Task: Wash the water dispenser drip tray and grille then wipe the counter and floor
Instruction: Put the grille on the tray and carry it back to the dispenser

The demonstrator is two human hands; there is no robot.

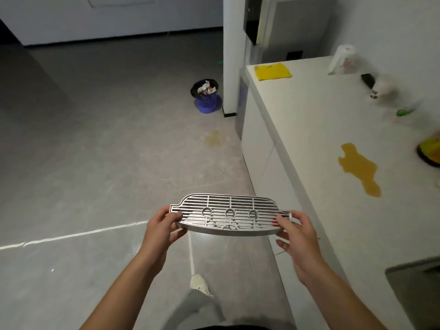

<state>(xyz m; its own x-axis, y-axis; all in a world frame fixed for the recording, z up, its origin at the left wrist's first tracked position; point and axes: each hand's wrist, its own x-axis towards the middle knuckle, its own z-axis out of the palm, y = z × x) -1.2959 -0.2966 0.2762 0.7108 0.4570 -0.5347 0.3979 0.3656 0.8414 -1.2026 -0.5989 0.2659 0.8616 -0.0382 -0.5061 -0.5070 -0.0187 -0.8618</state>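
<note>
The drip tray (229, 216), grille on top, hangs level over the floor (95, 163), its ends pinched by the left hand (164, 228) and right hand (296, 236). Best kept flat so nothing spills. The table (309, 129) edge runs just right of the right hand; open floor lies left.

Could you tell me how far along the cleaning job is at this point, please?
Early on. Nothing looks finished yet. In hand: the left hand and right hand hold the tray, grille on top, above the floor, not yet at a sink. Left: washing both parts, then wiping the counter spill and the fainter floor stain. The yellow cloth lies unused on the counter.
</note>
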